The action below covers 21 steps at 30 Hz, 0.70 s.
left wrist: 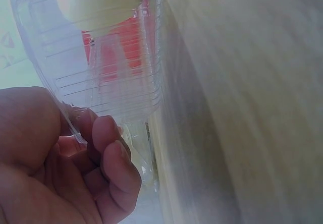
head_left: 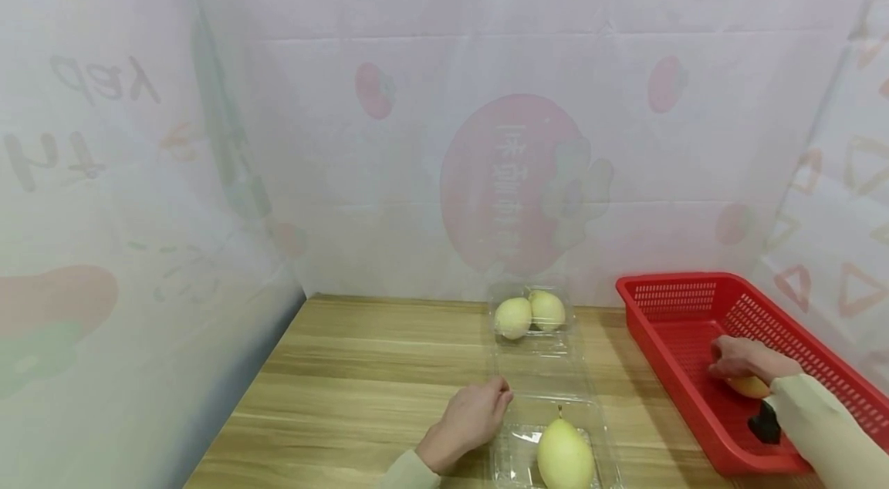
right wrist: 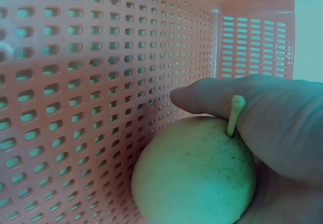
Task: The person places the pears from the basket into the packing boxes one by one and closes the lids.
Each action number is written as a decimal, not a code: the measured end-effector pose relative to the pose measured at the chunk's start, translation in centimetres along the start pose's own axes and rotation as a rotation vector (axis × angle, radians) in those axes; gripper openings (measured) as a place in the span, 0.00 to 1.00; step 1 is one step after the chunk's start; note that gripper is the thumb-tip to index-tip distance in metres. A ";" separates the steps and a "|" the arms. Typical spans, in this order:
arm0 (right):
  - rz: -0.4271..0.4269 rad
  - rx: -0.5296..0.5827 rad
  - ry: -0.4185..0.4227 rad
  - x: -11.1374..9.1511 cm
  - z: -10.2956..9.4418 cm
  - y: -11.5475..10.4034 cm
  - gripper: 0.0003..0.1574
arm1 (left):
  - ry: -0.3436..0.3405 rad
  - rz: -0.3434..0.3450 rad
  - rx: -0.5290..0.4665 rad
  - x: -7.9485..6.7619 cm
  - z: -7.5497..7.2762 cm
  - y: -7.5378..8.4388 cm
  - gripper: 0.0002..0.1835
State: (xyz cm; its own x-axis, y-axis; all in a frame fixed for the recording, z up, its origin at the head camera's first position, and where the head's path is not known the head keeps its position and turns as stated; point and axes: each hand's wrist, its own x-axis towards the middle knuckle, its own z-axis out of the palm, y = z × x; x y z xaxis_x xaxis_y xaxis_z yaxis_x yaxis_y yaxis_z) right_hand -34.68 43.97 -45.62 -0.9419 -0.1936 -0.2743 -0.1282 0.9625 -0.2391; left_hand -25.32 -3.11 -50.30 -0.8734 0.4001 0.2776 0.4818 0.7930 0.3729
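Note:
My left hand point(head_left: 471, 413) pinches the left rim of a clear plastic clamshell box point(left wrist: 108, 95) between thumb and fingers. One yellow-green pear point(head_left: 566, 454) lies in the box's near part, its stem pointing away from me. Inside the red basket point(head_left: 670, 385), my right hand point(head_left: 746, 358) grips another pear point(right wrist: 194, 171). In the right wrist view the thumb lies over the top of that pear, beside its stem; the other fingers are mostly hidden.
Behind the opened box, two pears point(head_left: 514, 318) sit in another clear plastic box point(head_left: 569, 311) near the back curtain. The basket stands at the right of the wooden table point(head_left: 361, 373), its perforated walls rising around the right hand. Printed curtains point(head_left: 389, 165) enclose the back and sides.

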 end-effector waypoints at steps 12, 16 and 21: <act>0.078 -0.008 -0.023 -0.6 -0.1 -0.6 0.14 | -0.005 -0.007 -0.016 0.1 0.2 -0.1 0.11; 0.095 -0.008 -0.042 -0.5 -0.1 -0.7 0.14 | -0.005 -0.006 -0.017 0.1 0.1 -0.2 0.10; 0.084 0.025 -0.046 -0.2 0.0 -0.5 0.14 | -0.007 -0.006 -0.020 0.0 0.1 -0.1 0.10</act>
State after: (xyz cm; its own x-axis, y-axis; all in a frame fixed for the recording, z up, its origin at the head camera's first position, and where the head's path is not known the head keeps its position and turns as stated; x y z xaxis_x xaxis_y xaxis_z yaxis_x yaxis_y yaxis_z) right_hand -34.41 43.57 -45.43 -0.9337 -0.1214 -0.3369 -0.0407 0.9707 -0.2369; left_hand -25.38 -3.13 -50.41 -0.8765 0.3987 0.2697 0.4781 0.7857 0.3925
